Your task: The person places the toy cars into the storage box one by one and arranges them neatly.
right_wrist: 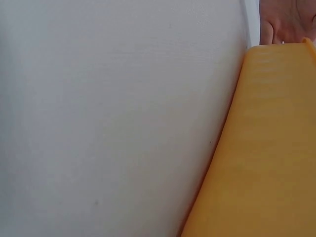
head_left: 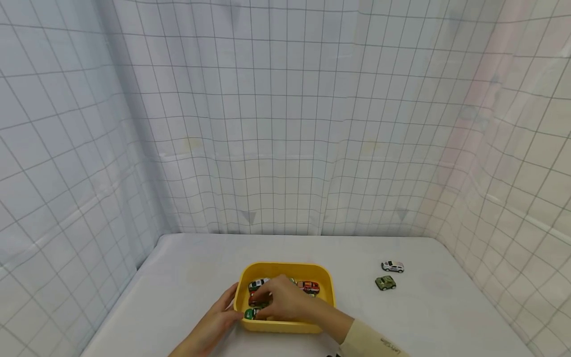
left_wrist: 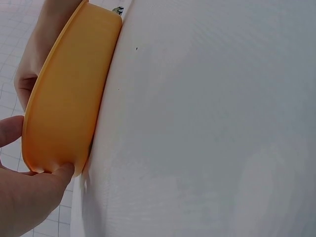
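Observation:
My left hand [head_left: 217,317] holds the left near corner of a yellow tray [head_left: 285,327], thumb at the rim and fingers along the outer wall. In the left wrist view a fingertip presses low on that wall. The right hand [head_left: 283,297] reaches down into the tray, its fingers and thumb bent round a small green toy car [head_left: 264,305] that they largely hide. Beside these fingers lie a red toy car [head_left: 253,298] and a green-and-white toy car [head_left: 249,314]. Behind them sit a white-and-dark toy car [head_left: 258,283] and a red-and-orange one [head_left: 310,286].
On the white table [head_left: 187,267], right of the tray, stand a white toy car [head_left: 392,267] and a green camouflage toy car [head_left: 385,282]. White gridded curtains [head_left: 285,124] hang around the back and sides.

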{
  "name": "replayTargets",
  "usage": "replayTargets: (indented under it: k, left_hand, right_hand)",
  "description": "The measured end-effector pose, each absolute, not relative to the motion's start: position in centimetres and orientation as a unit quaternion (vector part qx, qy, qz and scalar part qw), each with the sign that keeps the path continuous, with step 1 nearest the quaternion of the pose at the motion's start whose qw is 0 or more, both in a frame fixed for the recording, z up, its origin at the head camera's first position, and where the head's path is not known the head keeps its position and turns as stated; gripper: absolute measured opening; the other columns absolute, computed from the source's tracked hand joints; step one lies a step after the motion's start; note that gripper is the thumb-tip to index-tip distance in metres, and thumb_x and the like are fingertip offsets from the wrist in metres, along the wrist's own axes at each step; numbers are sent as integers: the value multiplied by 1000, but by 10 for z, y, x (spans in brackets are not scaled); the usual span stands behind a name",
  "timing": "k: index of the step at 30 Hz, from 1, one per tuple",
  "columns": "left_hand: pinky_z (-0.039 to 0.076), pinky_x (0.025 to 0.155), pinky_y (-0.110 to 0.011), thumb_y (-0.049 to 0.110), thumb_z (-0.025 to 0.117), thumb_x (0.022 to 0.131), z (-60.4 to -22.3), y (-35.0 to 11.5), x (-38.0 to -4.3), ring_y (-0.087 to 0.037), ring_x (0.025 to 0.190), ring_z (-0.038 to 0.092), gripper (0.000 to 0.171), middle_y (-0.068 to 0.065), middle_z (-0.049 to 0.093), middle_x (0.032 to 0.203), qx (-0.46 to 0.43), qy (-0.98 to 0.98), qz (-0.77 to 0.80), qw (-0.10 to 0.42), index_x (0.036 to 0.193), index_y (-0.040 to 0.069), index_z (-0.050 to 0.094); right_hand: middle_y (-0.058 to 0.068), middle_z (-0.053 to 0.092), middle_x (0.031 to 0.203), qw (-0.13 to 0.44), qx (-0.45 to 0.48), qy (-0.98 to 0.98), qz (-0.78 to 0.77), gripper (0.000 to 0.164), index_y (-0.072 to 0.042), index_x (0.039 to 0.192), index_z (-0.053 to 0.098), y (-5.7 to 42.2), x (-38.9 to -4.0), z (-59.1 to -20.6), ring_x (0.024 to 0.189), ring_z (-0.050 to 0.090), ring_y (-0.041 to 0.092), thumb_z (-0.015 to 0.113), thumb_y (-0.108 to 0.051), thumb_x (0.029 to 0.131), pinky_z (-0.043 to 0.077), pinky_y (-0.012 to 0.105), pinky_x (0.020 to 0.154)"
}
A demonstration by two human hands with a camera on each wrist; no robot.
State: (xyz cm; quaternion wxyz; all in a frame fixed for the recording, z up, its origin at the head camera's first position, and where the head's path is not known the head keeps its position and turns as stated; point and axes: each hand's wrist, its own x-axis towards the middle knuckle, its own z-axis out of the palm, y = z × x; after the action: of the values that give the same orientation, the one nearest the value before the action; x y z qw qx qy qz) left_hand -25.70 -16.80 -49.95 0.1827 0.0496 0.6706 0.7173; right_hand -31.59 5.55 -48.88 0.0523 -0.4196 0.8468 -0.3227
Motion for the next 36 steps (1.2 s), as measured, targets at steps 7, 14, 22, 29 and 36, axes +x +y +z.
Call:
replayTargets:
  k: [7, 14, 22, 29, 36]
  left_hand:
    - [20, 119, -60, -4, 57, 93, -500, -167, -257, -54, 149, 7, 87, -30, -6, 167, 43, 673, 717, 178, 164, -2, 6]
    - [21, 119, -60, -5, 57, 93, -498, -165, -257, -55, 149, 6, 87, -31, -6, 167, 33, 673, 717, 179, 164, -2, 6]
    - [21, 119, -60, -5, 57, 93, -499, -166, -256, -55, 149, 5, 87, -31, -7, 167, 36, 668, 721, 178, 164, -2, 6]
    - [22, 118, -60, -6, 58, 91, -499, -166, -257, -55, 149, 5, 88, -32, -6, 167, 23, 673, 718, 174, 163, -3, 8]
    - [20, 119, -61, -4, 58, 93, -498, -165, -257, -55, 149, 5, 86, -32, -6, 167, 22, 676, 716, 174, 164, -2, 9]
  right_hand:
    - [-13, 75, 103, 56, -410, 854, -315, 33, -10, 114, 79, 65, -316, -482, 88, 66, -2, 88, -21, 84, 54, 13, 75]
    - [-11, 75, 101, 56, -398, 861, -312, 32, -9, 112, 79, 73, -316, -478, 88, 66, 0, 88, -24, 85, 54, 13, 76]
    - [-11, 75, 105, 52, -397, 862, -310, 32, -10, 113, 80, 84, -318, -473, 92, 66, -1, 86, -26, 86, 54, 14, 79]
    - [-6, 76, 108, 58, -389, 860, -327, 34, -7, 115, 78, 97, -322, -470, 98, 70, 4, 87, -21, 86, 55, 16, 83]
    - [3, 77, 108, 43, -383, 855, -347, 35, -3, 114, 78, 116, -322, -464, 97, 72, 12, 88, -17, 84, 57, 19, 82]
